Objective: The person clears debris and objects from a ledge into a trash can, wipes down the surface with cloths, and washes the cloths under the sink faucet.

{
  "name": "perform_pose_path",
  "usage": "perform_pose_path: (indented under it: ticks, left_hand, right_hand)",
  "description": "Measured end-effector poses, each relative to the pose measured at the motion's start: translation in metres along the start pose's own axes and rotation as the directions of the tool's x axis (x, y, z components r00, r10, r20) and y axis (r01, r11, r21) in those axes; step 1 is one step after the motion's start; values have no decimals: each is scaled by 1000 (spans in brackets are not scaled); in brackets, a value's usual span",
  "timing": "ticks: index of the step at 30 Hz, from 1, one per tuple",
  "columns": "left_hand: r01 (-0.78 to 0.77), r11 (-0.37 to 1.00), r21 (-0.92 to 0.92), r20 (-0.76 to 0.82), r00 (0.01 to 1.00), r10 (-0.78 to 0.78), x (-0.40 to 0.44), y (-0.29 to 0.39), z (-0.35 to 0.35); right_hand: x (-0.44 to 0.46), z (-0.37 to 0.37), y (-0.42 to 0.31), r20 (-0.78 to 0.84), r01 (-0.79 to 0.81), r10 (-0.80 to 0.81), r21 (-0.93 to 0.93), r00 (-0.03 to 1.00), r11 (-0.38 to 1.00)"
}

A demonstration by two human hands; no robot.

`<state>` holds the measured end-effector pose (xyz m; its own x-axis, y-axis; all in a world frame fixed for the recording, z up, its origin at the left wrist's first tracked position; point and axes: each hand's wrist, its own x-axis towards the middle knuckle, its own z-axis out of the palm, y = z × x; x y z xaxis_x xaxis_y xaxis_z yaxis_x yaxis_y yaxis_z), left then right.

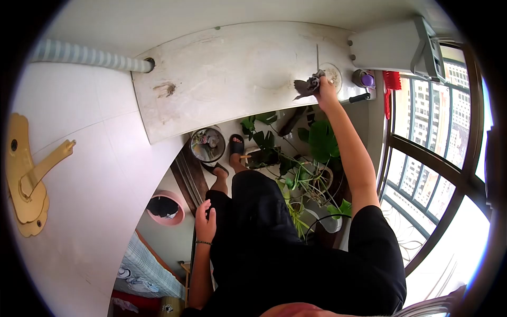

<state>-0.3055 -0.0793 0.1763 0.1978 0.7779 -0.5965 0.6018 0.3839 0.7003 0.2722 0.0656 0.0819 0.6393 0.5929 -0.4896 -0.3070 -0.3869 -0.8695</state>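
My right hand (327, 92) reaches out over a long white countertop (227, 68), closed around a crumpled dark grey rag (306, 87). The rag hangs out to the left of my fingers, near the counter's front edge. Just beyond that hand is a pale round patch or dish (332, 73) with brownish specks; I cannot tell which. My left hand (205, 221) is down beside my leg, holding nothing, with thumb and fingers apart. A brown stain (166, 89) marks the counter's left part.
At the counter's right end are a purple-lidded jar (365, 80), a black-handled tool (359, 99) and a red brush (391, 83). Leafy plants (322, 142) and a round bin (208, 154) stand below. A pink bucket (178, 212) is at left; windows (422, 127) line the right.
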Motion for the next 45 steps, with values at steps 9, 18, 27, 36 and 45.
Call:
perform_pose_path:
  ticks: [9, 18, 27, 36, 45]
  left_hand:
    - [-21, 995, 95, 78, 997, 13, 11, -13, 4]
    - [19, 996, 91, 67, 997, -25, 12, -1, 14]
    - [22, 999, 32, 2, 1000, -22, 10, -11, 11]
    - [44, 999, -28, -41, 998, -46, 17, -28, 18]
    - [50, 995, -83, -61, 997, -55, 27, -36, 29]
  right_hand:
    - [134, -142, -35, -579, -222, -47, -384, 814, 896]
    - [119, -129, -76, -275, -181, -500, -957, 821, 228]
    - [122, -142, -16, -426, -149, -479, -845, 768, 513]
    - [43, 90, -53, 17, 576, -660, -507, 751, 642]
    - [66, 307, -22, 806, 848, -520, -463, 282, -257]
